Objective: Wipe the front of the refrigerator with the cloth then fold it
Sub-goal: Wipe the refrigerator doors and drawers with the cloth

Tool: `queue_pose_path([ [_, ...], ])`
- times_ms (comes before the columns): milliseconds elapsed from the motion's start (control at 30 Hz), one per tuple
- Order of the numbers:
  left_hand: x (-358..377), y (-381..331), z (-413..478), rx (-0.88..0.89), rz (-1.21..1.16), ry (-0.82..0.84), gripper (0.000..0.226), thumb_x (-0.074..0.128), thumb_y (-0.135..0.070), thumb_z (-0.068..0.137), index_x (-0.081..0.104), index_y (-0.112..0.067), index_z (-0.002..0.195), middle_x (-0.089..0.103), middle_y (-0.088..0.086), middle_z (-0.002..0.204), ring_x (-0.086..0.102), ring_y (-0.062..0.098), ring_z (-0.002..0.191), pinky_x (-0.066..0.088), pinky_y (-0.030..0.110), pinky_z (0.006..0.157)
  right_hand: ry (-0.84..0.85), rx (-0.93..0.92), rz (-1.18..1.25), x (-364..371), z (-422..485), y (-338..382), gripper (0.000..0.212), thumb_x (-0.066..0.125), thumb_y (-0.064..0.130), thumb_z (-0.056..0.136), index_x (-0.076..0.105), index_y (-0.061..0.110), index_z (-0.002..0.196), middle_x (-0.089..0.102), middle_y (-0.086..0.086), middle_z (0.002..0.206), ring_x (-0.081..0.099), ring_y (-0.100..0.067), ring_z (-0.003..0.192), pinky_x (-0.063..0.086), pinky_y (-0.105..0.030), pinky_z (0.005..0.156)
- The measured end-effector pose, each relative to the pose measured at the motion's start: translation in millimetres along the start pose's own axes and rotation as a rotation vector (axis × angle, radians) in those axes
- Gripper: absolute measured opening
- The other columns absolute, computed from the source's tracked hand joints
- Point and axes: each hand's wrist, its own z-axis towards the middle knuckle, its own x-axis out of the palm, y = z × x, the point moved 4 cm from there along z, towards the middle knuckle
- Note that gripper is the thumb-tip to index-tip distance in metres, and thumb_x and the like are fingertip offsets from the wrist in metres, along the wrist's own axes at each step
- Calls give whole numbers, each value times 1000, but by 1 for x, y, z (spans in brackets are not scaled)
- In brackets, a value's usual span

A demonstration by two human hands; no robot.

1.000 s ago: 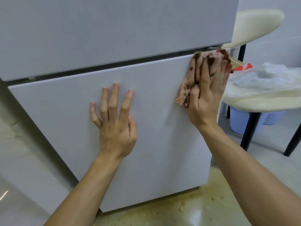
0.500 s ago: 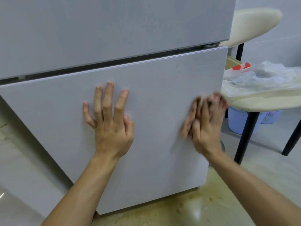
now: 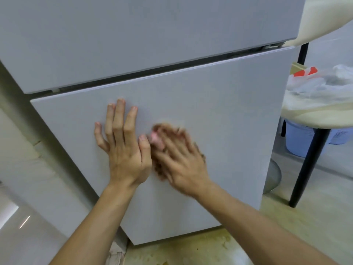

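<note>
The grey refrigerator (image 3: pixel 219 115) fills the view, with an upper door and a lower door split by a dark gap. My left hand (image 3: pixel 124 148) lies flat on the lower door, fingers spread, holding nothing. Just to its right, my right hand (image 3: pixel 181 161) presses a pink and brown patterned cloth (image 3: pixel 155 139) against the same door. The right hand and cloth are blurred by motion. Most of the cloth is hidden under the hand; only edges show at the fingertips and below the palm.
A cream stool (image 3: pixel 321 113) on black legs stands right of the refrigerator, carrying a white plastic bag (image 3: pixel 321 83). A pale blue basket (image 3: pixel 299 138) sits under it. The floor in front of the refrigerator shows yellowish stains (image 3: pixel 191 247). A pale wall runs along the left.
My right hand has swept the cloth from the lower door's top right corner down and left, ending next to my left hand. The left hand has stayed flat on the door.
</note>
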Motion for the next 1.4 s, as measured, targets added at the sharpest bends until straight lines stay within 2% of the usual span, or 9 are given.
queue_pose_path([
  [167,5,1,-3,-8,14,-6,68,49,-18,94,30,-14,159,21,11,171,12,28,161,2,59,126,152,-197,-43,-5,-37,-22,61,64,18,98,46,25,156,34,-5,166,27,-20,158,14,-45,131],
  [433,11,-6,-12,-27,15,26,75,52,-16,94,24,-10,163,17,14,172,6,26,162,-1,61,127,221,198,-141,-72,-103,-135,77,41,26,100,3,27,167,-2,-7,176,-1,-29,162,-6,-48,131],
  [600,7,-7,-8,-34,44,29,75,54,-18,92,26,-13,161,19,13,171,11,30,161,4,62,126,-89,532,-15,-83,-19,-148,61,35,22,109,16,9,165,2,-23,172,-7,-38,160,-10,-54,128],
  [767,3,-12,2,-3,79,34,78,60,-16,86,34,-14,159,22,14,170,12,32,160,5,60,127,-264,501,-3,-101,58,-161,58,39,10,108,23,1,163,8,-35,167,3,-51,157,-5,-62,126],
  [900,7,-21,4,-30,70,-2,84,60,-8,78,36,-13,158,23,16,170,14,37,160,7,60,127,-278,429,-12,-85,19,-153,54,37,19,109,34,3,160,19,-34,165,10,-52,156,3,-67,126],
  [1033,12,-30,7,-76,78,-73,83,55,-4,73,37,-12,154,27,20,167,16,40,158,8,60,127,-100,404,-71,-61,-79,-143,59,26,38,111,13,27,167,-1,-6,175,-7,-27,161,1,-57,130],
  [1133,12,-36,9,-104,58,-90,81,51,-3,72,36,-10,151,27,19,167,16,42,157,6,57,127,4,368,-77,-65,-97,-154,64,33,33,108,5,34,166,-12,8,174,-12,-21,161,-7,-47,131],
  [1300,9,-34,9,-84,71,-67,82,55,-3,72,36,-9,151,27,18,167,15,37,158,6,59,127,-173,509,22,-87,-28,-178,57,31,27,112,20,6,164,4,-28,170,1,-46,159,3,-67,126],
  [1400,19,-48,7,25,34,7,83,63,-8,75,37,-10,154,25,19,168,12,33,159,3,60,125,-270,616,73,-90,-10,-181,57,31,24,112,19,0,162,7,-33,169,5,-44,159,10,-64,127],
])
